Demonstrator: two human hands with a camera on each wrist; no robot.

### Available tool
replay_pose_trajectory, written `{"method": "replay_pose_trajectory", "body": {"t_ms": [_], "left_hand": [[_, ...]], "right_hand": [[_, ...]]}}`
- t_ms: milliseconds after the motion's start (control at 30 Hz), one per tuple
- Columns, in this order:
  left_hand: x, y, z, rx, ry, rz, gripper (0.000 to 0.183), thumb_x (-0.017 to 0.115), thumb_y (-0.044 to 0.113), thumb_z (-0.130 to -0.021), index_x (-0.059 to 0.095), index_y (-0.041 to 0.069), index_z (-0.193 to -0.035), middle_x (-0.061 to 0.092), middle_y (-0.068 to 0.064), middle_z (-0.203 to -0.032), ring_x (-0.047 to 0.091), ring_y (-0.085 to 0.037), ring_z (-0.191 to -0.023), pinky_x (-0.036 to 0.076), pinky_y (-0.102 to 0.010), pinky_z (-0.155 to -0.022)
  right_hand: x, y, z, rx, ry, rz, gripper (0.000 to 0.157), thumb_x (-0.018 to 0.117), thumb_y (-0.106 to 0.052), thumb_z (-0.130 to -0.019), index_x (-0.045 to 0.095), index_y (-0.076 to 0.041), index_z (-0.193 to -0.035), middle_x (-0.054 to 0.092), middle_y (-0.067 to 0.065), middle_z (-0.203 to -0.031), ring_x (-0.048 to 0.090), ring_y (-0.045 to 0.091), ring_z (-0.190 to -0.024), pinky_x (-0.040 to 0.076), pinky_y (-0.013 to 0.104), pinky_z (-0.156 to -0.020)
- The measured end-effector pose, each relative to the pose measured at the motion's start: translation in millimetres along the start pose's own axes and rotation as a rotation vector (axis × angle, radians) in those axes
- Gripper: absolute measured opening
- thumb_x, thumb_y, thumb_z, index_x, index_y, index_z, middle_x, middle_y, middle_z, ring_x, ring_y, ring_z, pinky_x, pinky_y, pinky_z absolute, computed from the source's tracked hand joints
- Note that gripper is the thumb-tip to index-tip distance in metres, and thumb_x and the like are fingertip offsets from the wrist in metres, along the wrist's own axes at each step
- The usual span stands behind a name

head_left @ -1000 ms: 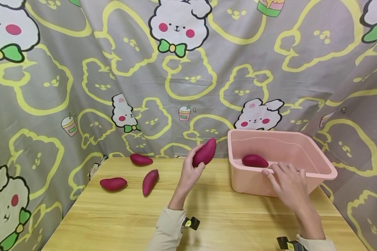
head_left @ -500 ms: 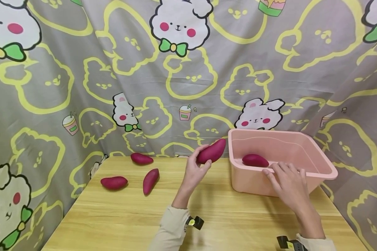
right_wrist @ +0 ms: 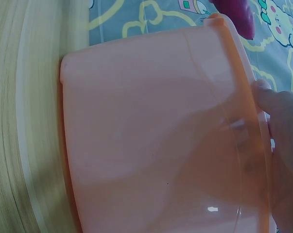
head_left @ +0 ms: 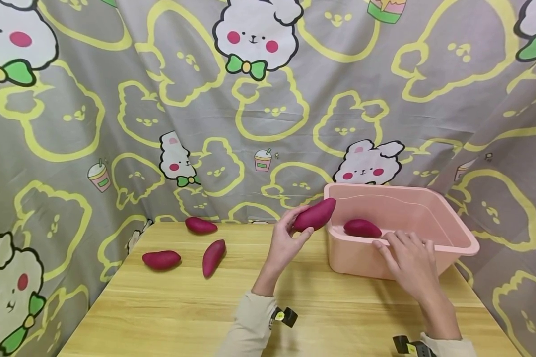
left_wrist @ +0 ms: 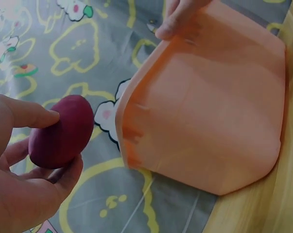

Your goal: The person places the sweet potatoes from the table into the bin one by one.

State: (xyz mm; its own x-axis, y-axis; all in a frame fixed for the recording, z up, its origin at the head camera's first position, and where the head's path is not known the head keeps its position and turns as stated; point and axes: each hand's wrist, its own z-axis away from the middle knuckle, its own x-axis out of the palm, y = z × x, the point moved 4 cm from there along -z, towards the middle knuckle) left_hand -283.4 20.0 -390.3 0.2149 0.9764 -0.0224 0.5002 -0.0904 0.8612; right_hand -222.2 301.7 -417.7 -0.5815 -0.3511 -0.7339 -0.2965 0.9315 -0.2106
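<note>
Sweet potato [head_left: 314,215], dark red and plump, sits in the grip of your left hand [head_left: 286,240], with your thumb and fingers curled around its left part. You hold it up off the wooden table [head_left: 183,312], tilted, its right end higher. From the head view that end overlaps the left rim of the pink tub [head_left: 362,258]; the left wrist view shows a gap between the two.

Your tub stands upright at the right of the table, open at the top. You have one potato inside it [head_left: 362,228], lying toward the left, and your right hand [head_left: 413,263] grips the near rim, fingers hooked over the edge, just beside that potato.

To your left, three more lie on the table, apart from one another: a far potato [head_left: 201,225], a leftmost potato [head_left: 162,260] and a slanted potato [head_left: 214,259] to its right. That gives you five potatoes and one tub. Your two pale sleeves show at the near side, left sleeve [head_left: 247,325] and right sleeve [head_left: 448,347], and a grey patterned curtain [head_left: 259,129] hangs behind the table.
</note>
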Motion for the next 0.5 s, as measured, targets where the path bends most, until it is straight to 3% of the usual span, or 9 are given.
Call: {"method": "replay_pose_trajectory", "body": {"t_ms": [500], "left_hand": [[13.0,-1.6,-1.3,0.009,0.048,-0.038,0.046,0.077,-0.006,-0.087,0.067,0.000,-0.131,0.064,-0.016,-0.130,0.066,-0.029,-0.115,0.055,-0.036,-0.094]], "right_hand": [[0.0,-0.2,1.0,-0.004,0.008,0.007,0.024,0.065,-0.037,-0.100,0.066,-0.013,-0.100,0.064,0.009,-0.096,0.054,0.035,-0.097,0.027,0.054,-0.076]]}}
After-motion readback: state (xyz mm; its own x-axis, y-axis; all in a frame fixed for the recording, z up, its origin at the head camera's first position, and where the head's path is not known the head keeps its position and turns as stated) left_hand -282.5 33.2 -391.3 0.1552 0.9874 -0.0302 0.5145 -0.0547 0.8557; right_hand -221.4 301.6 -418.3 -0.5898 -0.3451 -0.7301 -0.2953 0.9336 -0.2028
